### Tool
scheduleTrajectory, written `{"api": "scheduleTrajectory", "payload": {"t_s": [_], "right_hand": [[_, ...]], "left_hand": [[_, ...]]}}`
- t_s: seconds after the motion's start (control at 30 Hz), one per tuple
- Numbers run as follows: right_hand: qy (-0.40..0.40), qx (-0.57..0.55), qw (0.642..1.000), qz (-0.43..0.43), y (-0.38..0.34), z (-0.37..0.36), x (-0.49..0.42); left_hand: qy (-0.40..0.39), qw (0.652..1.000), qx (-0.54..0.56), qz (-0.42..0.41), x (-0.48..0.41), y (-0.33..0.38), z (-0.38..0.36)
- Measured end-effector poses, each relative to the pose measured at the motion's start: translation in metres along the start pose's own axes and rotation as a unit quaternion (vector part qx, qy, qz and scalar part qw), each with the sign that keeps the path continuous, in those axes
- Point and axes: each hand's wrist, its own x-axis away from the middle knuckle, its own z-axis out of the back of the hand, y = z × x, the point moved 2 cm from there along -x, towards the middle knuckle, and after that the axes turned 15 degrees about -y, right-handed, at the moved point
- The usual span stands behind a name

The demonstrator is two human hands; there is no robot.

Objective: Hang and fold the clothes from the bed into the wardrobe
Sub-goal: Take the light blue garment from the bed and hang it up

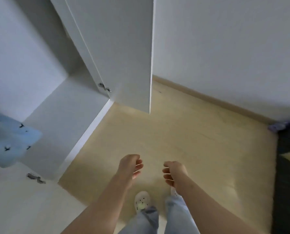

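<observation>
Left hand (131, 166) and right hand (173, 173) are both recorded in view, two in total, held out side by side above the floor (191, 141) and apart from one another. On each, the fingers are loosely curled inward toward the other hand; nothing is gripped, pinched or touched by either.

One wardrobe (56, 115) is noted at the left of the view, standing open, its white base panel exposed. One wardrobe door (124, 56) is swung outward at the centre, edge-on to the wall (225, 48). Two metal hinges are counted: one (104, 87) at the foot of that door's inner side, a second (36, 178) on a white panel at the lower left.

One garment (9, 141) is observed, light blue with small dark bird-shaped marks. It is located within the wardrobe opening, at the left edge of the view, over the left end of the base panel near its front edge. Its visible long axis runs from the left edge toward the right, with a rounded corner pointing right into the wardrobe. Its remainder is cut off, and whether it hangs or lies cannot be told.

Two pale shoes (141, 200) and light jeans (178, 213) are seen below the hands. Dark cloth (287, 166) is registered along the floor's right edge; its nature cannot be determined.
</observation>
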Motion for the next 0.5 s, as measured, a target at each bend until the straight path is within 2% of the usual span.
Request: {"api": "scheduleTrajectory", "payload": {"t_s": [0.13,0.3,0.5], "right_hand": [[0.04,-0.126,0.991,0.007,0.049,0.067,0.034],[0.085,-0.264,0.96,0.032,0.12,0.169,0.08],[0.147,-0.347,0.924,0.06,0.21,0.3,0.143]], "left_hand": [[-0.038,0.992,-0.12,-0.004,0.007,-0.031,-0.076],[-0.098,0.969,-0.228,0.009,0.02,-0.103,-0.184],[-0.156,0.94,-0.3,0.046,0.039,-0.208,-0.307]]}}
